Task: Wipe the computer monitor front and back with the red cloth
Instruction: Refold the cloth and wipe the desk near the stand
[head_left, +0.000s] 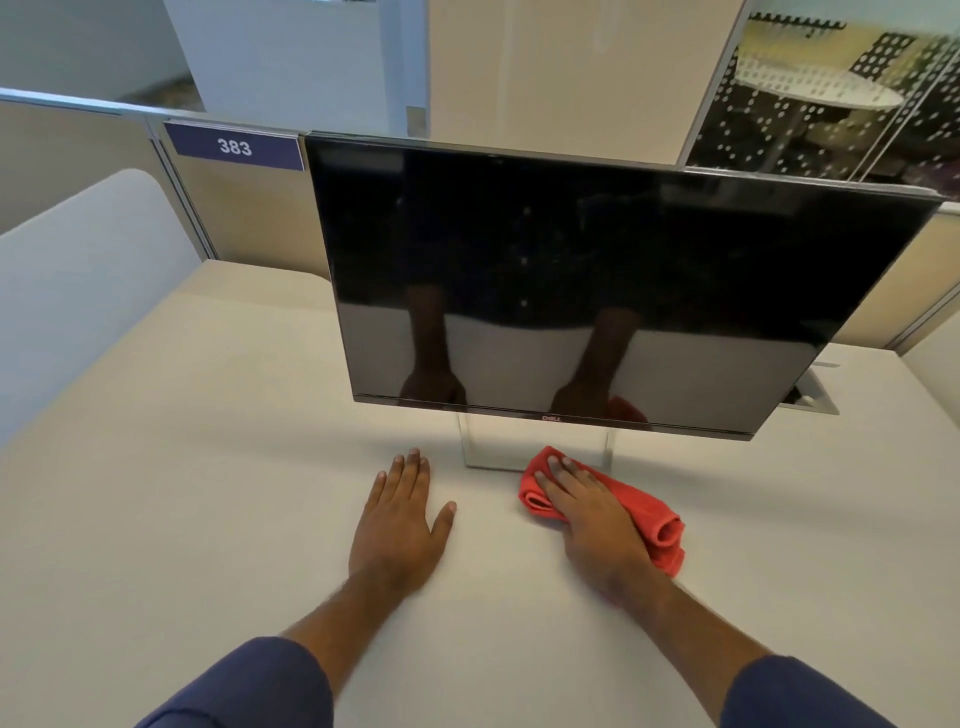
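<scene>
Left hand (402, 512) flat, released on beige table (208, 467); right hand (587, 512) flat, fingers straight, pressing crumpled red cloth (662, 525) near black flat-screen monitor (571, 270).

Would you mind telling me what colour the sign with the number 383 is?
The sign is dark purple-blue with white numerals, seen in the head view.

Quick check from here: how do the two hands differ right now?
The left hand lies flat on the bare desk, touching nothing else; the right hand rests on the red cloth. The left hand's thumb is spread wide; the right hand's thumb is hidden. Both are palm down with straight fingers, in front of the monitor.
</scene>
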